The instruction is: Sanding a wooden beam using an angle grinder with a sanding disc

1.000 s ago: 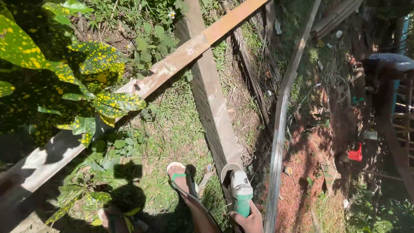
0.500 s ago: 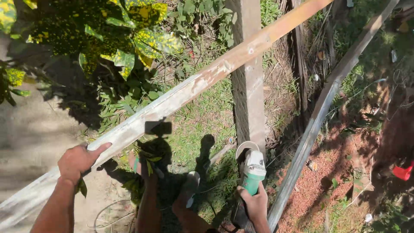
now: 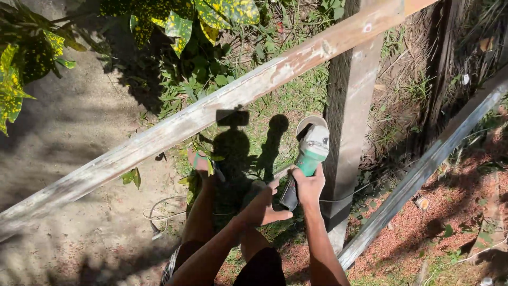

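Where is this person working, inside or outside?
Outside, probably in a garden or backyard. Grass grows on the ground, a bush with yellow-spotted leaves stands nearby, and sun throws sharp shadows on the sandy dirt beside the long wooden plank.

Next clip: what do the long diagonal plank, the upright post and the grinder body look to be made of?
Diagonal plank: apparently weathered wood with worn whitish paint, brown patches showing through. Upright post: grey and matt, likely bare aged timber, though concrete cannot be ruled out. Grinder, held by the right hand: looks like green and pale grey moulded plastic.
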